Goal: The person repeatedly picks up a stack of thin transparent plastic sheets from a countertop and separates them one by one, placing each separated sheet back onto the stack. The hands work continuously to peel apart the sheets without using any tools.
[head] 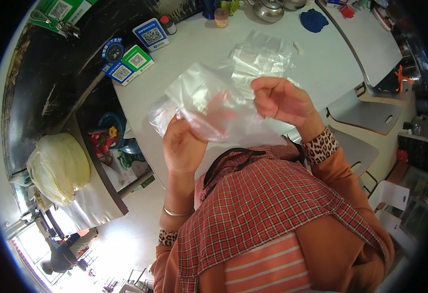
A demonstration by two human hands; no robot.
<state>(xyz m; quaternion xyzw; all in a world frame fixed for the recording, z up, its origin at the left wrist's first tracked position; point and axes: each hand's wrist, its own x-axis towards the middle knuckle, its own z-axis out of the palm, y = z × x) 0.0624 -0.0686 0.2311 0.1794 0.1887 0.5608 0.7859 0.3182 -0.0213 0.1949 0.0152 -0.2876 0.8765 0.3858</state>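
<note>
A clear plastic bag (pixel 199 86) is held up over the near part of the table, pinched at its lower left by my left hand (pixel 184 146). Reddish finger shapes show blurred through the film. My right hand (pixel 285 102) is raised at the bag's right edge with its fingers partly curled; whether it grips the film is unclear. Behind the bag, more flat clear plastic bags (pixel 261 58) lie on the white table (pixel 199 44). Crumpled clear plastic (pixel 159 113) shows at the left, partly hidden behind the held bag.
Payment-code stands (pixel 137 58) and a red-capped jar (pixel 168 25) line the left wall. Farther back are a metal teapot (pixel 268 10) and a dark blue cloth (pixel 313 20). Grey chairs (pixel 364 113) flank the right. A filled yellowish bag (pixel 60 166) sits on a left counter; a person (pixel 62 256) is beyond.
</note>
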